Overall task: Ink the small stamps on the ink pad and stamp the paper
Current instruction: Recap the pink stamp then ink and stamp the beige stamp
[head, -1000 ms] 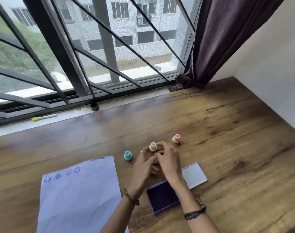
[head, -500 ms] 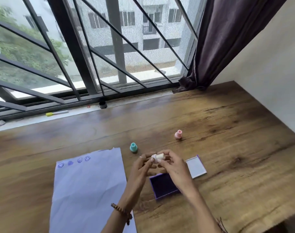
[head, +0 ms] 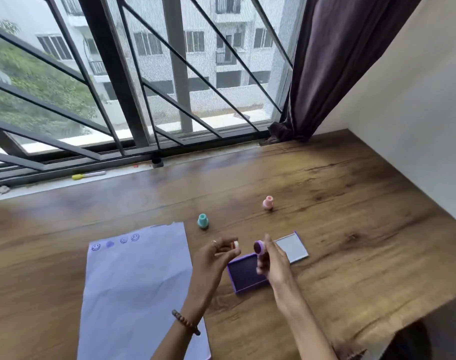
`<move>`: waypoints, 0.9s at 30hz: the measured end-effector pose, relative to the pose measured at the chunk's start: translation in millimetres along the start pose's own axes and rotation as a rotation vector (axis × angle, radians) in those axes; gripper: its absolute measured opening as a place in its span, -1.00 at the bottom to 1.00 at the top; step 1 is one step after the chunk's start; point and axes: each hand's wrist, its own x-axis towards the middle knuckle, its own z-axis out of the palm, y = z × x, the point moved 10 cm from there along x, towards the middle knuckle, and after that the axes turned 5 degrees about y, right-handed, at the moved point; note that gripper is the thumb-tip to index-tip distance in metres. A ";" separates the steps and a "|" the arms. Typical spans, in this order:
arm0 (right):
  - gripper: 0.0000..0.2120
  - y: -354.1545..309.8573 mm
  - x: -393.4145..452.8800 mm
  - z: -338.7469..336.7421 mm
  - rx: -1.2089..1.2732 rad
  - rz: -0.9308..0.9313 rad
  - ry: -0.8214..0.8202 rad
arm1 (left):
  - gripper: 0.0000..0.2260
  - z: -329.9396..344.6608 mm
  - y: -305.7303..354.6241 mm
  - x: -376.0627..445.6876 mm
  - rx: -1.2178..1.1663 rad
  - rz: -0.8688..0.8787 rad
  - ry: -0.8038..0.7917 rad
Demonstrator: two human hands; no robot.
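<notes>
My left hand (head: 213, 259) pinches a small cream cap (head: 235, 245) between thumb and fingertips. My right hand (head: 273, 267) grips a small stamp (head: 259, 247) with its round purple face turned up and toward me. Both hands hover just above the open purple ink pad (head: 241, 280), whose lid (head: 292, 247) lies flat to its right. The pale lilac paper (head: 136, 281) lies to the left, with several purple prints along its top edge. A teal stamp (head: 203, 221) and a pink stamp (head: 268, 202) stand upright on the table beyond the hands.
The wooden table (head: 351, 229) meets a white wall on the right and a barred window at the back. A dark curtain (head: 325, 74) hangs at the back right corner. A yellow-capped marker (head: 87, 175) lies on the sill.
The cream stamp was lifted off the table by both hands. The hands have since pulled apart, the cap staying in my left hand and the stamp body in my right.
</notes>
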 end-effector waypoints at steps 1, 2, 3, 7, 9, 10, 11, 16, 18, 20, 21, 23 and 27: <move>-0.69 1.7 1.8 -10.7 0.033 0.021 0.040 | -0.80 -4.8 0.3 0.6 0.074 0.043 0.014; -0.72 2.1 3.5 -21.0 0.028 0.024 0.071 | -0.79 -8.6 -0.7 0.6 0.156 0.083 0.020; -0.75 1.2 4.1 -29.9 0.002 0.016 0.091 | -0.78 -11.3 -3.1 0.2 0.247 0.115 0.016; -0.82 -2.5 1.7 -48.1 -0.170 -0.039 0.125 | -0.79 -14.7 -18.8 -5.7 0.528 0.174 -0.018; -0.80 -7.8 -1.9 -48.8 -0.256 -0.099 0.132 | -0.77 -12.6 -20.8 -8.8 0.576 0.193 -0.025; -0.80 -9.5 -4.2 -48.2 -0.290 -0.123 0.132 | -0.76 -11.6 -20.9 -9.5 0.590 0.199 -0.024; -0.83 -11.0 -6.5 -46.9 -0.335 -0.145 0.131 | -0.76 -11.0 -20.7 -9.5 0.594 0.203 -0.021; -0.89 -22.8 -15.0 -31.3 -0.733 -0.330 0.139 | -0.52 -1.9 -30.1 -7.6 0.650 0.179 -0.146; -0.88 -25.4 -17.9 -19.9 -0.871 -0.404 0.110 | -0.35 3.3 -37.0 -11.5 0.695 0.183 -0.217; -0.85 -24.2 -18.9 -11.2 -1.029 -0.451 0.090 | -0.22 7.3 -43.6 -16.5 0.756 0.210 -0.261; -0.84 -23.6 -19.0 -7.9 -1.106 -0.472 0.091 | -0.20 8.7 -46.5 -18.5 0.789 0.224 -0.273; -0.84 -24.2 -18.8 -3.3 -1.218 -0.498 0.107 | -0.21 9.3 -50.6 -20.4 0.822 0.237 -0.273; -0.84 -23.1 -15.0 3.5 -1.309 -0.496 0.099 | -0.28 8.4 -51.2 -19.9 0.794 0.251 -0.240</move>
